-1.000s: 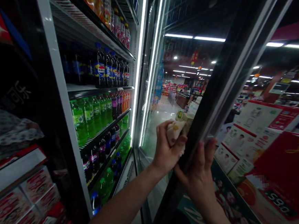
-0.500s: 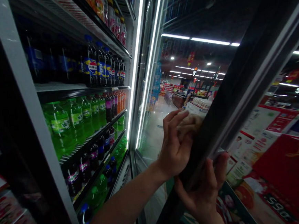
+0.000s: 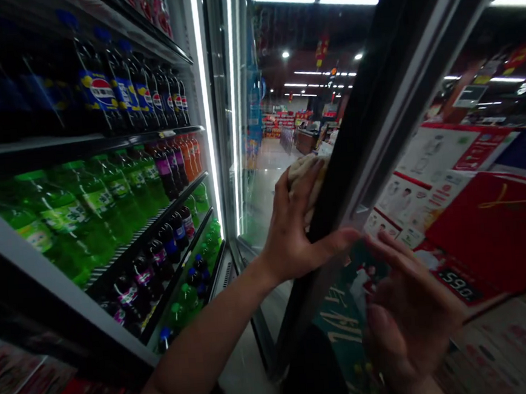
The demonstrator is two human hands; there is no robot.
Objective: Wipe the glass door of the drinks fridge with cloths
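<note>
My left hand [image 3: 293, 237] presses a pale, bunched cloth [image 3: 305, 172] against the inner side of the open glass door [image 3: 281, 141]. Its fingers curl over the cloth, while the thumb stretches across the dark door frame [image 3: 361, 116]. To the right of the frame, my right hand [image 3: 406, 313] is apart from the door, palm turned inward, fingers spread and holding nothing. Its index fingertip comes close to the left thumb; whether they touch I cannot tell.
On the left, a lit drinks fridge holds cola bottles [image 3: 100, 91], green soda bottles [image 3: 63, 206] and dark bottles [image 3: 146, 273] on its shelves [image 3: 90, 147]. Stacked printed boxes [image 3: 441, 152], a red box [image 3: 493, 233] and a price display [image 3: 460, 284] stand at right.
My right hand has come off the door frame and moved right and down. The left hand stays on the cloth, its thumb now across the frame. The view has shifted.
</note>
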